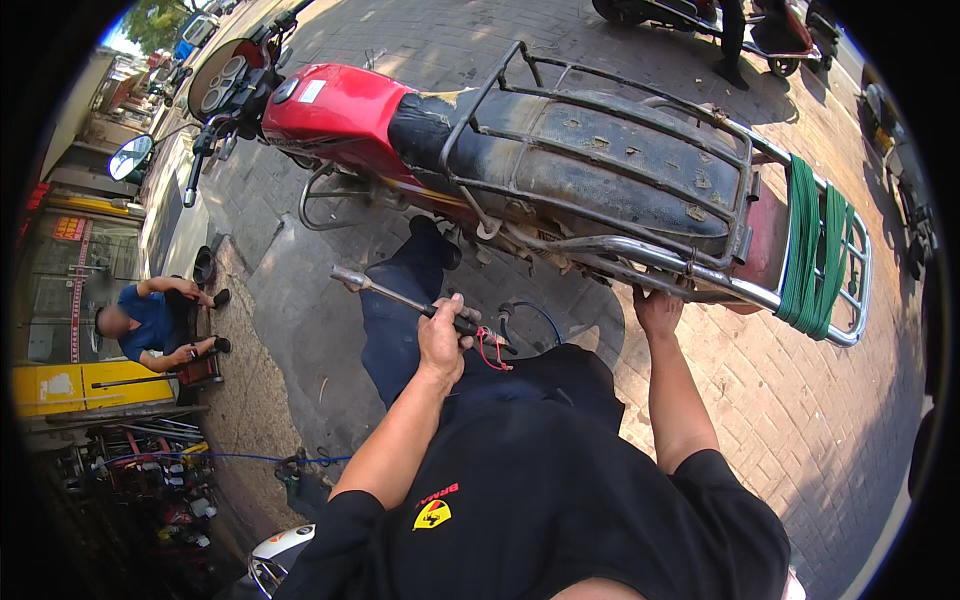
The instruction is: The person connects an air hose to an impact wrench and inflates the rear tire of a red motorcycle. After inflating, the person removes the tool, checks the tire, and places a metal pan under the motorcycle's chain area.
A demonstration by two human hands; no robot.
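My left hand (441,341) is closed around the black grip of a ratchet wrench (394,296). Its steel shaft and head point left, and a red cord (491,351) hangs by the grip end. Before me stands a red motorcycle (330,109), with handlebars to the left and tail to the right. My right hand (660,311) reaches under the near rear side, below the chrome tube (630,244). Its fingertips are hidden, so I cannot tell whether they grip anything. A black metal rack (600,169) spans the torn black seat (562,157).
Green cord (814,255) is wound around the rear carrier. A blue hose (544,311) lies near my lap. To the left, a person (146,322) sits low by a shopfront. Tools and parts (150,480) are piled at lower left. Scooters (784,34) stand beyond the motorcycle.
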